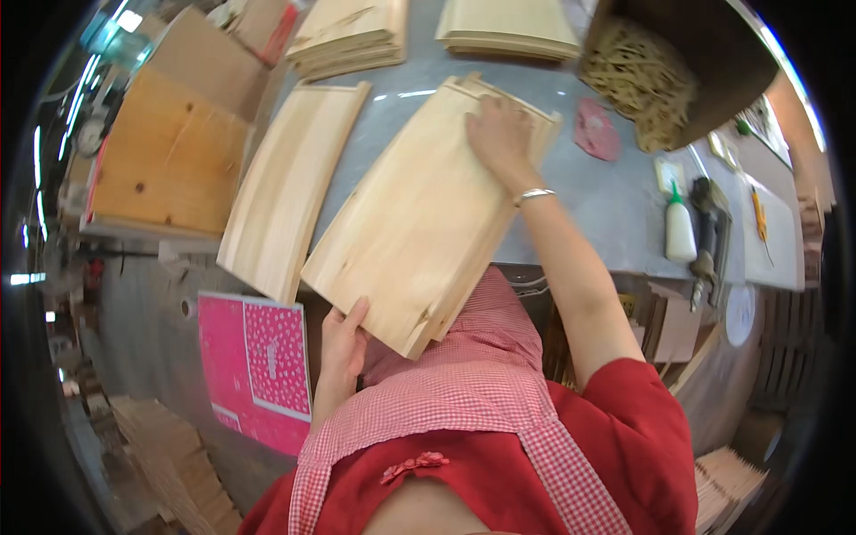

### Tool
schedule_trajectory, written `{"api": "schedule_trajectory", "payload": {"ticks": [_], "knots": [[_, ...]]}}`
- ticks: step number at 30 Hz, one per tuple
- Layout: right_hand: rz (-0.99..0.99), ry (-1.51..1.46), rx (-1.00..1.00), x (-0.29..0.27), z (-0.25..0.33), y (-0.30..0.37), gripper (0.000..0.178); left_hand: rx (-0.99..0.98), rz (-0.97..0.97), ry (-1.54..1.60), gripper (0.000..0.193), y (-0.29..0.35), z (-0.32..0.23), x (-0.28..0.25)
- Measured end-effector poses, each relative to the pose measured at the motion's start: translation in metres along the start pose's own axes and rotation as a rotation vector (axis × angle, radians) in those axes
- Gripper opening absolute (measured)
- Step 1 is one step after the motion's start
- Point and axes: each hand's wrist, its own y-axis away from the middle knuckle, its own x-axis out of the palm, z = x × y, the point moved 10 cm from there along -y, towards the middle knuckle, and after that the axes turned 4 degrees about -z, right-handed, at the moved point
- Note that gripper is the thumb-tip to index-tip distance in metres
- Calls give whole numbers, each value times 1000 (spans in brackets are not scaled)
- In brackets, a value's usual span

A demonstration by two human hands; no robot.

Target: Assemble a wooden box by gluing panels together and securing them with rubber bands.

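Note:
A pale wooden board [401, 214] lies slantwise before me, its near end jutting past the table edge over my lap. At its near left corner, my left hand [343, 346] grips it with the thumb on the edge and the fingers partly hidden. Toward the far end, my right hand [499, 134] is closed against the board beside a raised crosswise strip [513, 98]; its fingertips are partly hidden. Another board edge shows beneath the right side of this one. Just to the left rests a similar wooden board [290, 187] with a strip across its far end.
Two stacks of boards [348, 40] [508, 31] stand at the back of the grey table [593, 218]. On the right are a box [722, 71] of wood strips, a pink cloth [596, 129], a glue bottle [679, 230], a power tool [710, 232] and an orange-handled tool [760, 214].

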Motion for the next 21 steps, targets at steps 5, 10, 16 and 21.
{"api": "schedule_trajectory", "payload": {"ticks": [5, 10, 16, 21], "knots": [[-55, 71, -1, -13, -4, 3, 39, 4, 44, 37, 41, -5, 5, 6], [-78, 85, -41, -10, 3, 4, 38, -81, 61, 100, 37, -14, 8, -30], [-78, 122, -40, -14, 9, 6, 42, 49, -218, 479, 69, -81, -48, -148], [-78, 103, -49, -10, 4, 7, 43, 158, -133, 502, 61, -136, -111, -149]]}}
